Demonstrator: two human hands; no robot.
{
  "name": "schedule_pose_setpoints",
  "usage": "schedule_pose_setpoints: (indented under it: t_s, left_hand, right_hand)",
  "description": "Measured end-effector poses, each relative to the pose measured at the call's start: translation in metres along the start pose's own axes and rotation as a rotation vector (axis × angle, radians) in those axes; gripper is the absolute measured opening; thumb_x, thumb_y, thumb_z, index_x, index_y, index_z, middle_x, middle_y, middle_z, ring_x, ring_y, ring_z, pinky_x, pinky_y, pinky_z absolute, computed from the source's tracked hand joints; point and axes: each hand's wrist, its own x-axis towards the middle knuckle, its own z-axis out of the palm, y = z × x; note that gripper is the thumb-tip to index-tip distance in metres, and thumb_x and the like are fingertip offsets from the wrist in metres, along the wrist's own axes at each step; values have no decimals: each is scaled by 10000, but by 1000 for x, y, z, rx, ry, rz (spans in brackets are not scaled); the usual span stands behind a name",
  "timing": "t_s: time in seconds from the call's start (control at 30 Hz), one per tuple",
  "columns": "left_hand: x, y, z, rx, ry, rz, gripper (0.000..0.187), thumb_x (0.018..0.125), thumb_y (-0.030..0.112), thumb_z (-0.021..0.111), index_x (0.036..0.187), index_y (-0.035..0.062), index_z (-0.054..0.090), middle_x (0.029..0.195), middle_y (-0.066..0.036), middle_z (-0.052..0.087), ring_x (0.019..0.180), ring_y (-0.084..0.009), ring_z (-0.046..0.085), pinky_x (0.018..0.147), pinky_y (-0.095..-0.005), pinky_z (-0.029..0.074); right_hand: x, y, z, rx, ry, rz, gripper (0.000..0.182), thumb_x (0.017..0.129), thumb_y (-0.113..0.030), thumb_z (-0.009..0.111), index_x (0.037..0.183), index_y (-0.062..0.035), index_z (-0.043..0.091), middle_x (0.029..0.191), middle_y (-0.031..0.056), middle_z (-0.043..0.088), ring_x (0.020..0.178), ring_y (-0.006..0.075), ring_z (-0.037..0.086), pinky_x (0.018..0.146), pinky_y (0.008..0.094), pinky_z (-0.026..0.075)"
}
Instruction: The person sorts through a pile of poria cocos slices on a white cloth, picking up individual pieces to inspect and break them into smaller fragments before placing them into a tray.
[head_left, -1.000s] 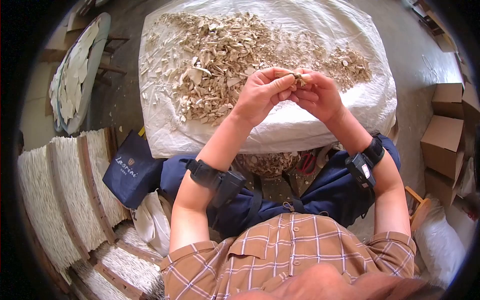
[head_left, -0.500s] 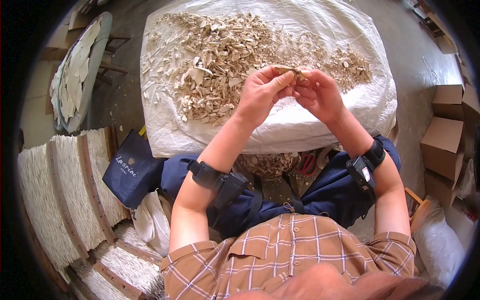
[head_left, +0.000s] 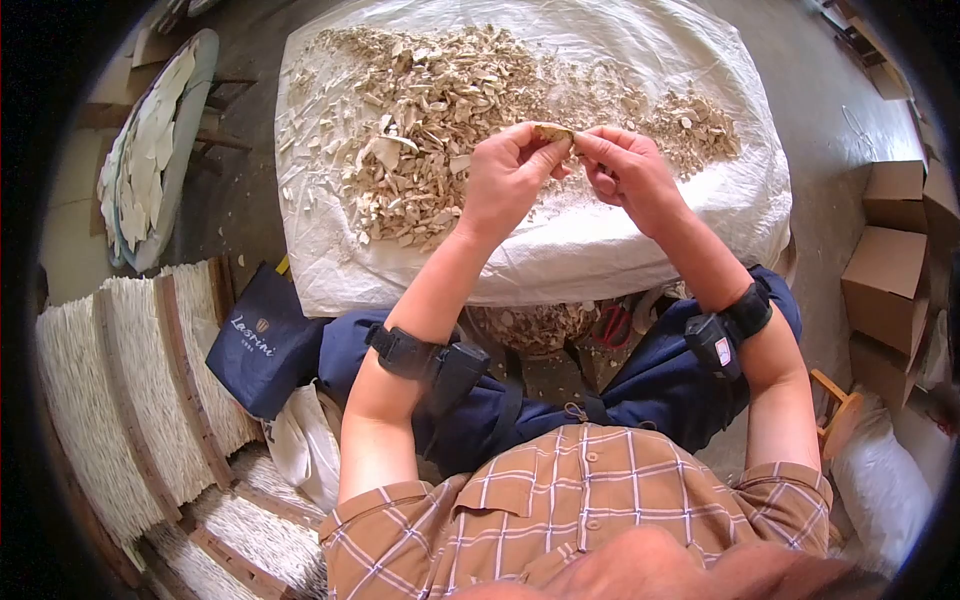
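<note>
Between my two hands is a small, thin, brownish dried piece (head_left: 553,130); its exact kind is not clear. My left hand (head_left: 507,178) pinches it between thumb and fingers. At its right end, the thumb and index finger of my right hand (head_left: 632,175) close on the piece too, with the other fingers curled under. Both hands are held above a spread of pale tan dried chips and flakes (head_left: 430,110), which lies on a white woven sheet (head_left: 600,265). A smaller heap of fine chips (head_left: 700,125) is at the right.
Under the table edge sit a container of chips (head_left: 540,325) and red-handled scissors (head_left: 614,322). A navy bag (head_left: 255,340) and racks of white strips (head_left: 130,400) stand at left, a tray of white sheets (head_left: 155,150) beyond. Cardboard boxes (head_left: 885,275) are at right.
Both hands have shifted slightly left and up with the piece. My right hand now pinches only its end, with its fingers drawn a little away from my left hand.
</note>
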Motion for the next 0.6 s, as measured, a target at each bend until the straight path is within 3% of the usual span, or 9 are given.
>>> schedule_pose_setpoints:
  t_s: [0.03, 0.1, 0.13, 0.2, 0.33, 0.4, 0.43, 0.5, 0.6]
  left_hand:
    - [0, 1, 0, 0, 1, -1, 131, 822, 78, 543, 898, -22, 581, 780, -47, 597, 667, -84, 566, 592, -229, 478]
    - [-1, 2, -1, 428, 18, 169, 123, 793, 73, 568, 889, 0, 585, 747, -62, 598, 650, -102, 571, 566, -243, 456]
    - [0, -1, -1, 429, 18, 168, 123, 793, 73, 568, 889, 0, 585, 747, -62, 598, 650, -102, 571, 566, -243, 456]
    - [3, -12, 0, 792, 133, 548, 125, 761, 56, 579, 877, 13, 587, 723, -86, 589, 631, -132, 571, 563, -257, 448]
    - [4, -16, -2, 859, 156, 540, 112, 752, 43, 572, 857, 8, 588, 719, -93, 587, 626, -156, 569, 561, -257, 443]
    - [4, -10, -1, 564, 98, 316, 53, 734, 29, 534, 727, -13, 565, 666, -151, 553, 647, -292, 557, 547, -351, 428]
    - [4, -6, 0, 563, 97, 317, 53, 734, 29, 534, 727, -13, 565, 666, -151, 553, 647, -292, 557, 547, -351, 428]
    - [2, -1, 0, 357, -4, 37, 57, 726, 29, 535, 734, -17, 568, 649, -154, 559, 607, -278, 562, 542, -347, 426]
    - [4, -1, 0, 484, 24, 153, 77, 731, 49, 533, 736, -17, 573, 633, -150, 571, 587, -257, 574, 540, -334, 431]
  right_hand:
    - [0, -1, -2, 13, -30, 20, 150, 819, -191, 555, 757, -57, 530, 586, -41, 452, 425, 12, 365, 358, 160, 265]
    - [1, -1, -6, 27, -63, 41, 134, 813, -177, 554, 756, -59, 529, 588, -39, 447, 425, 14, 355, 355, 162, 255]
    - [2, 0, -7, 62, -71, 110, 112, 799, -158, 555, 755, -59, 527, 593, -38, 439, 426, 17, 341, 353, 164, 243]
    - [2, 1, -8, 95, -82, 180, 92, 785, -140, 556, 753, -60, 525, 599, -37, 431, 427, 21, 327, 350, 165, 230]
    - [3, 1, -9, 249, -97, 218, 88, 781, -128, 534, 726, -68, 502, 610, -32, 415, 428, 30, 306, 346, 163, 218]
    - [4, 4, -12, 340, -119, 206, 99, 789, -131, 522, 715, -71, 494, 612, -29, 414, 428, 30, 306, 343, 163, 221]
    - [5, 6, -13, 406, -169, 197, 104, 799, -132, 504, 715, -73, 489, 611, -26, 412, 429, 31, 306, 342, 164, 228]
    - [6, 9, -15, 472, -221, 189, 111, 809, -134, 487, 715, -75, 484, 610, -23, 410, 429, 32, 306, 340, 165, 234]
    - [6, 10, -15, 514, -317, 149, 122, 818, -131, 471, 709, -77, 478, 602, -22, 396, 428, 34, 305, 342, 167, 246]
